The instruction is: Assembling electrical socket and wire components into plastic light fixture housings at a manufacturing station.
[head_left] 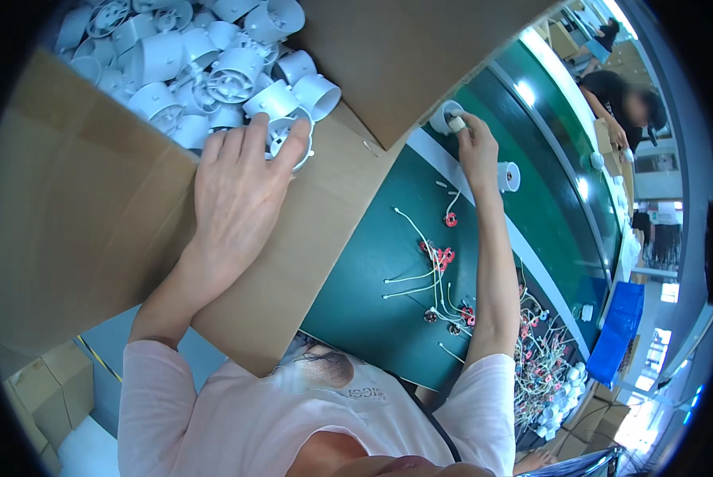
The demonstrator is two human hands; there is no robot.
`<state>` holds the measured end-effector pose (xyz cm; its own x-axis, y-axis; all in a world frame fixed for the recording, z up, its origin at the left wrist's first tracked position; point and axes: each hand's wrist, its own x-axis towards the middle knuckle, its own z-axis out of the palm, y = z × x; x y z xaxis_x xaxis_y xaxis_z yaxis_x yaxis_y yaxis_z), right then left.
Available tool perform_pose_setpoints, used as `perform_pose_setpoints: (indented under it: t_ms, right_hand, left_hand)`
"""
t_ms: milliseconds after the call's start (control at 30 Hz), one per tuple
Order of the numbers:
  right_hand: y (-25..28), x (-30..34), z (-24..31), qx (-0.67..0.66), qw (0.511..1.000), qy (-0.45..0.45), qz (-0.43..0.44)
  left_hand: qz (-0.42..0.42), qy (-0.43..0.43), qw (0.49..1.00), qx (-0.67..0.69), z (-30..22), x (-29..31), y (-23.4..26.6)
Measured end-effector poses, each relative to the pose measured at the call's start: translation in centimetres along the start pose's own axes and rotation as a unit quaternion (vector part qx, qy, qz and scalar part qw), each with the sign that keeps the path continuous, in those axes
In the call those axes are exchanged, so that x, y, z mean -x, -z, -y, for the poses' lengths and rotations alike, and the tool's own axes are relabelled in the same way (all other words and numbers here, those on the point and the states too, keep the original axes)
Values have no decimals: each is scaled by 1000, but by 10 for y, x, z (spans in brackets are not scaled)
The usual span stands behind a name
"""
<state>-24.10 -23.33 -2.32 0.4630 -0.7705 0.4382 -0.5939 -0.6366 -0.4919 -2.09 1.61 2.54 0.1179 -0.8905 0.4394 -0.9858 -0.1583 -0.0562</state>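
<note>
My left hand (241,183) reaches into a cardboard box with its fingers closed on the rim of a white, ring-shaped plastic housing (299,161). Many similar white housings (158,60) are heaped behind it. Off to the right, my right hand (477,151) is closed in a pinch at the open end of another white housing (440,119), at the near edge of the conveyor. A small cream-coloured bit shows at its fingertips; whether it is a finger cover or a part is unclear. One more white housing (510,176) lies just beside that wrist.
Red coils with pale wires (440,256) lie on the dark green table (356,262). A larger wire pile (539,358) is at the right, near a blue bin (617,334). Cardboard flaps (420,56) stand around the box. Across the green conveyor (547,119), a person (619,103) works.
</note>
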Motion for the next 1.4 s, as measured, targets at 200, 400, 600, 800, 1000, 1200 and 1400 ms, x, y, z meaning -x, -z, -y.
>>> perform_pose_setpoints:
  t_ms: [200, 400, 600, 800, 1000, 1200, 1400]
  right_hand:
    - [47, 75, 35, -45, 999, -17, 27]
    - [50, 112, 27, 47, 982, 110, 144]
    - [48, 108, 20, -4, 983, 39, 178]
    - [84, 112, 54, -313, 940, -125, 54]
    - [100, 100, 100, -616, 782, -54, 78]
    - [76, 99, 137, -531, 843, -62, 56]
    - [53, 107, 147, -526, 851, -10, -10]
  left_hand:
    - [-56, -10, 983, 177, -4, 2, 15]
    - [25, -45, 874, 483, -33, 5, -1]
    - [46, -57, 888, 454, -38, 7, -17]
    - [95, 24, 764, 638, -39, 11, -25]
    - [191, 40, 636, 747, -38, 9, -18]
    - [186, 44, 616, 764, -38, 12, -17]
    - [216, 53, 615, 757, -33, 13, -16]
